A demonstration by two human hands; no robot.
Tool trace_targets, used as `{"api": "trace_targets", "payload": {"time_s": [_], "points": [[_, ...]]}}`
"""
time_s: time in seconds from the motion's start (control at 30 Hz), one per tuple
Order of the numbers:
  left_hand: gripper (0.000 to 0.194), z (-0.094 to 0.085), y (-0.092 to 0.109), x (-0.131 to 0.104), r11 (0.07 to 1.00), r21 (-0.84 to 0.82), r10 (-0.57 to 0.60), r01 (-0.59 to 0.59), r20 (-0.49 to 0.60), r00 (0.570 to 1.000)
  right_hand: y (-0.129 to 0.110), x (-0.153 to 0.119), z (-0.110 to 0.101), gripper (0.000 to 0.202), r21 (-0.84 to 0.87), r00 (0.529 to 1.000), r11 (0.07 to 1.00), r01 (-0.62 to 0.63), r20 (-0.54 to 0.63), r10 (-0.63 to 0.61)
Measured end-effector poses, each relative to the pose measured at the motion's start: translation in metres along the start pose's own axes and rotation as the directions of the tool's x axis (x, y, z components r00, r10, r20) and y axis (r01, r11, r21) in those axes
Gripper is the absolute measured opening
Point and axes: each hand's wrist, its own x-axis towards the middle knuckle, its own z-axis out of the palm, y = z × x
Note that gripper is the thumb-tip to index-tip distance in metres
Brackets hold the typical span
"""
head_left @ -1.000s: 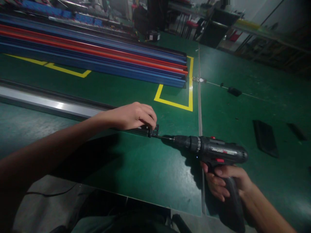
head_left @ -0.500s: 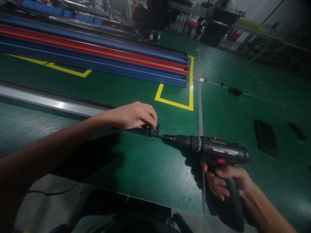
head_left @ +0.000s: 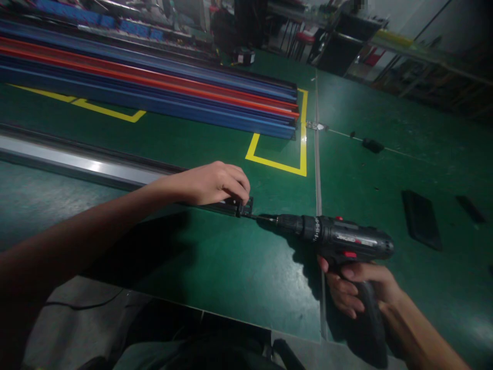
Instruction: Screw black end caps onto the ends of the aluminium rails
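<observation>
My right hand (head_left: 354, 288) is wrapped round the handle of a black cordless drill (head_left: 339, 237) with red switches. The drill lies level, and its long thin bit (head_left: 260, 219) points left, its tip at a small black end piece (head_left: 246, 206). That piece sits at the right end of a long silver and black metal profile (head_left: 88, 163) on the green table. My left hand (head_left: 219, 182) is closed over this end, its fingertips pinching the black piece. The palm and forearm cover part of the profile.
Blue and red long profiles (head_left: 162, 85) lie side by side behind, within yellow tape marks (head_left: 277, 165) on the green table (head_left: 239, 277). A black flat object (head_left: 421, 218) lies to the right. A thin cord with a dark block (head_left: 373, 145) crosses the far right.
Almost nothing differs. Both hands, the drill and the profile keep their places, with the bit still at the end piece.
</observation>
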Motion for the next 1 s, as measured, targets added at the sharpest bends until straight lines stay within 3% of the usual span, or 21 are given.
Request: {"api": "trace_targets", "payload": {"time_s": [0.63, 1.0], "points": [[0.034, -0.0005, 0.0015, 0.0006, 1.000, -0.007, -0.009, 0.009, -0.011, 1.000, 0.0006, 0.0010, 0.0014, 0.027, -0.022, 1.000, 1.000, 0.006, 0.000, -0.006], [0.034, 0.0005, -0.0003, 0.0002, 1.000, -0.006, -0.006, 0.006, -0.012, 1.000, -0.0014, 0.0007, 0.0052, 0.027, -0.062, 0.996, 0.998, -0.031, -0.084, 0.026]]}}
